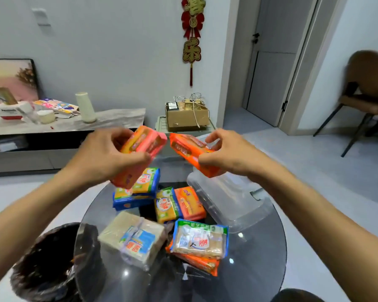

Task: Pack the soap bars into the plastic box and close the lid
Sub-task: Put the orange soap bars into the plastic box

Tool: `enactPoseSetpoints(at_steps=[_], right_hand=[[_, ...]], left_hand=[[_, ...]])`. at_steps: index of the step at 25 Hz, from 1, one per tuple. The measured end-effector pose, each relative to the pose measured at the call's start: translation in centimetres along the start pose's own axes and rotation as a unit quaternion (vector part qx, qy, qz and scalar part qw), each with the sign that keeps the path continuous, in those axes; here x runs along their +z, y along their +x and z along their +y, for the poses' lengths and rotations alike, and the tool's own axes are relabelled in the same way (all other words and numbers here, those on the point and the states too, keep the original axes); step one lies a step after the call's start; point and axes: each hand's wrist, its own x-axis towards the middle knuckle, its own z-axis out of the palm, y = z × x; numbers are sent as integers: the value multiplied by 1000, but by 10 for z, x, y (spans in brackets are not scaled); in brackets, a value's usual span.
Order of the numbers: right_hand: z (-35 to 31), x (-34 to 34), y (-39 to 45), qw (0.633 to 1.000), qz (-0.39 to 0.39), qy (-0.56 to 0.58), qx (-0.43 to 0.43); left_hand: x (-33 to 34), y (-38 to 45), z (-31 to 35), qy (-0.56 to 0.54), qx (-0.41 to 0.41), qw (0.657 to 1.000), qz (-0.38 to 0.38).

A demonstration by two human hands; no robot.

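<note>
My left hand grips an orange-wrapped soap bar, raised above the round glass table. My right hand holds a second orange-wrapped soap bar beside it; the two bars nearly touch at their top ends. A clear plastic box lies on the table's right side, under my right hand. Several wrapped soap bars rest on the table: a blue-and-yellow pack, a yellow-green one, an orange one, a pale double block and a blue-green pack on top of another orange pack.
A dark bin with a black liner stands at the table's left front. Behind are a low cabinet with clutter, a cardboard box on a pale crate, a door and a chair at the right.
</note>
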Motion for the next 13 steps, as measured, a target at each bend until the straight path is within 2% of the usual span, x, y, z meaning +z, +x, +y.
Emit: enactPoseSetpoints(at_steps=[3,5,7,9,13], right_hand=[[30,-67,16,978,-21,-203,-31],[55,-83,32,945,-90,-314,-30],[79,-79,50,921,-174,-347,-14],[99,-68,67,902,-229,-366,-26],[136,-32,91,858,-315,-402,-44]], left_hand=[[35,73,35,-69,-15,997,41],[81,116,64,0,4,1000,12],[134,145,85,78,30,995,-59],[186,163,90,111,10,982,-152],[258,174,70,232,-13,926,-298]])
